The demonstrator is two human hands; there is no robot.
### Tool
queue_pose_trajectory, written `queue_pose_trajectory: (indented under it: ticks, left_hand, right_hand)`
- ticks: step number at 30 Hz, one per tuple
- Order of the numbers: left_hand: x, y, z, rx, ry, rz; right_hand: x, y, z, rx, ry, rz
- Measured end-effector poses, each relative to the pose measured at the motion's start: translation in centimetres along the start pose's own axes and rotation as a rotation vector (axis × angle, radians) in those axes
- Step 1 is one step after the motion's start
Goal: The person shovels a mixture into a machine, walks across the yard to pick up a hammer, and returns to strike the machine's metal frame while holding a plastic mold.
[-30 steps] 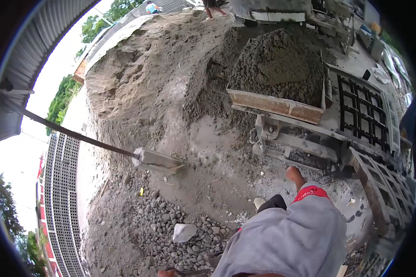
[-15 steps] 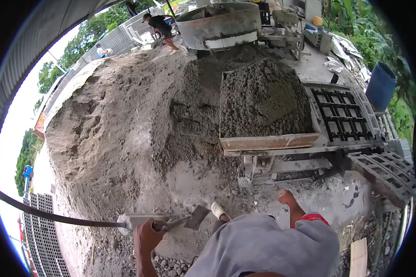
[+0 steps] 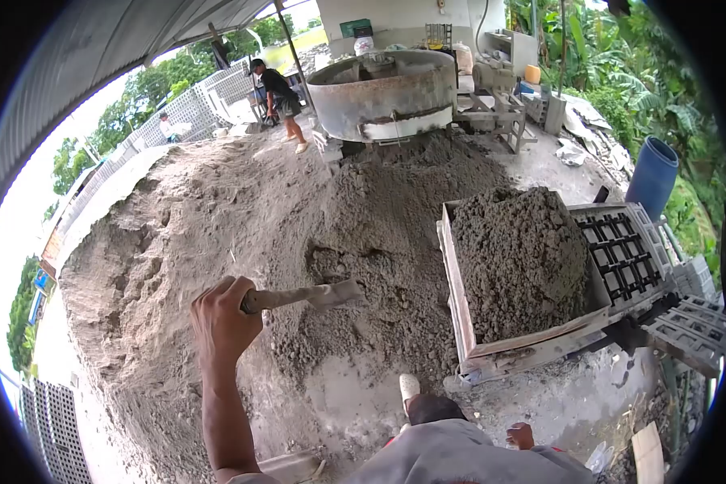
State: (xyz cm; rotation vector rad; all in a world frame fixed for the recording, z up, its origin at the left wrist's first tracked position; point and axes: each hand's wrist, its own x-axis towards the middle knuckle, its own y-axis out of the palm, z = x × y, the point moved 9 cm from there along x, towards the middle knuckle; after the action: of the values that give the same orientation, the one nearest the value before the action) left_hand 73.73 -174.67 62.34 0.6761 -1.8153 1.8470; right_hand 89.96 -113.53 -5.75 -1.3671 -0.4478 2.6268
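My left hand (image 3: 227,317) is closed round the wooden handle of a trowel (image 3: 335,293). Its flat blade points right, over the heap of damp sandy mix (image 3: 298,210). Close to my body at the lower right, my right hand (image 3: 522,436) hangs low with its fingers curled in; nothing shows in it. Ahead on the right stands a wooden box (image 3: 540,344) piled with dark, crumbly mix (image 3: 524,258). The right hand is below and apart from this box.
Behind the heap stands a round mixer pan (image 3: 379,101). A person (image 3: 278,101) is beside it on the left. A black block mould (image 3: 619,246), a grey grate (image 3: 690,327) and a blue barrel (image 3: 660,177) are at right. Stacked blocks (image 3: 60,431) stand at lower left.
My left hand has lifted the trowel up and forward, from low near my feet to over the heap. My right hand has drawn back toward my body. The view has tilted up.
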Motion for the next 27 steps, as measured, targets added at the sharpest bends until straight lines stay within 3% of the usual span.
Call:
queue_pose_trajectory:
  ticks: [3,6,8,9,11,12,13,14,16,19,22,27]
  left_hand:
    - [3.2,9.0,0.9,-0.031,0.024,0.144]
    - [3.6,26.2,3.3,-0.085,0.003,0.306]
    - [5.6,36.2,5.2,-0.097,0.017,0.374]
    - [8.9,38.5,5.6,-0.117,0.054,0.417]
    - [14.6,40.7,6.9,-0.119,-0.023,0.665]
    - [15.8,41.3,8.0,-0.127,-0.032,0.659]
    - [17.8,42.2,9.2,-0.108,-0.021,0.638]
    - [19.5,43.2,10.2,-0.09,-0.011,0.617]
    - [21.9,45.2,12.4,-0.113,-0.013,0.57]
    - [24.5,47.8,15.5,-0.123,0.006,0.546]
    - [26.9,49.0,17.7,-0.181,0.009,0.52]
    - [26.8,45.1,18.5,-0.542,0.306,0.272]
  right_hand:
    - [0.9,5.2,0.1,0.0,0.081,0.008]
    - [2.3,10.3,4.0,0.076,0.041,0.018]
    - [0.6,15.6,11.1,-0.407,-0.616,0.16]
    - [2.8,16.5,9.1,-0.019,0.044,-0.002]
    - [0.5,19.6,16.1,0.086,0.05,-0.015]
    - [5.3,21.9,15.8,0.009,-0.045,0.029]
    - [10.5,24.1,14.8,-0.064,-0.143,0.065]
    - [9.8,25.2,18.3,-0.062,-0.16,0.056]
    - [6.3,28.1,23.8,0.288,0.005,0.083]
    - [4.5,29.9,29.3,0.119,-0.171,0.074]
    - [4.3,30.5,31.1,0.206,-0.204,0.037]
    - [0.2,30.6,30.0,0.184,-0.102,-0.124]
